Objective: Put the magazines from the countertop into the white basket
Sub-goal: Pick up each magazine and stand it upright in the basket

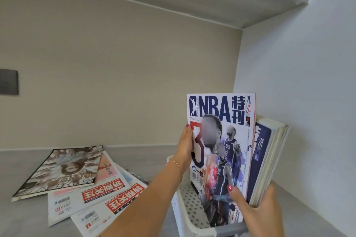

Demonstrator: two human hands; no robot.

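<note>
Left hand (185, 148) pinched the basketball magazine (221, 152) upright by its edge, over the white basket (185, 204); right hand (256, 215) clasped the standing stack (267, 159) — thin, floppy, likely slick. More magazines (77, 184) lay on the worktop (23, 217).

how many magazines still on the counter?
4 visible on the counter, fanned in an overlapping pile left of the basket: illustrated cover on top, pink one beneath, then two red-banner issues. More may be hidden underneath.

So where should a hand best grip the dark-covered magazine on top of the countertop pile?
Grip the dark-covered magazine by its right long edge, coming from the right: that edge overhangs the fanned magazines beneath, letting fingers slip under.
</note>
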